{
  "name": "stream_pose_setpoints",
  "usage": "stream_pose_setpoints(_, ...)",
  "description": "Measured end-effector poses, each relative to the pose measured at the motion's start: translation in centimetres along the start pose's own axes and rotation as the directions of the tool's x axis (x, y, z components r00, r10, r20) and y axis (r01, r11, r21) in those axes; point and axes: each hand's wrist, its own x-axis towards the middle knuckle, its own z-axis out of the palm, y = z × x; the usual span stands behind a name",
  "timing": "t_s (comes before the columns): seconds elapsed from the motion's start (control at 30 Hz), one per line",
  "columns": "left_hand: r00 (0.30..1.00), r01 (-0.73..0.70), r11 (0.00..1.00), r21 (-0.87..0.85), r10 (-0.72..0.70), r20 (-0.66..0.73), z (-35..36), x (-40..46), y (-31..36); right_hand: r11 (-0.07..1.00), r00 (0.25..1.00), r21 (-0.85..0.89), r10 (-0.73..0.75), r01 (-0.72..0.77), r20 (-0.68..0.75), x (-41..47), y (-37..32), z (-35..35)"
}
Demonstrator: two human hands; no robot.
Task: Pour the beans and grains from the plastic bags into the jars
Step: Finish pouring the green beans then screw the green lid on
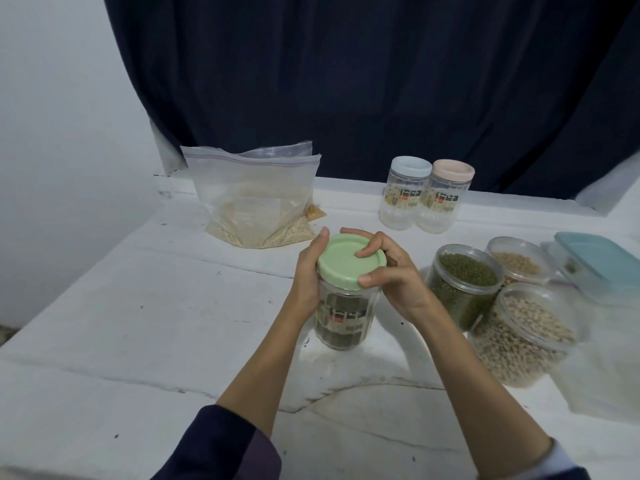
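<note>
A person's left hand (306, 271) grips the side of a clear jar (341, 317) near its top while the fingers of the right hand (394, 275) curl over its pale green lid (349, 261), thumb pinching the rim; the jar stands on the white table (138, 306) at centre and appears to hold a dark filling behind its label. The task looks partly done: to the right, three wide lidless jars are already filled, one with green beans (462, 282), one with pale round beans (523, 334) and one with tan grains (516, 263). Work seems to remain, since a zip-top plastic bag (256, 202) of pale grain stands at the back left with a second bag half hidden behind it, and two capped jars, one white-lidded (403, 192) and one pink-lidded (443, 195), wait apparently empty at the back. A box with a blue lid (602, 265) sits at the far right, touching or just beside the filled jars, which crowd that side; the path to the bags lies open.
</note>
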Motion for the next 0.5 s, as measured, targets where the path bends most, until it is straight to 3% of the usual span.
stream_pose_setpoints(0.27,0.995,0.065,0.997,0.034,-0.062,-0.073,0.1,0.6,0.8,0.993,0.973,0.005,0.114,-0.117,0.198,2.0,-0.6,-1.1)
stream_pose_setpoints(0.37,0.983,0.072,0.997,-0.028,-0.076,-0.167,0.6,0.7,0.5,0.992,0.996,-0.119,0.054,-0.046,0.069,1.2,-0.6,-1.1)
stream_pose_setpoints(0.5,0.949,0.032,0.999,-0.021,-0.037,-0.312,1.2,1.2,-0.4,0.952,0.985,-0.286,-0.140,0.105,-0.105,-0.7,0.3,-0.7)
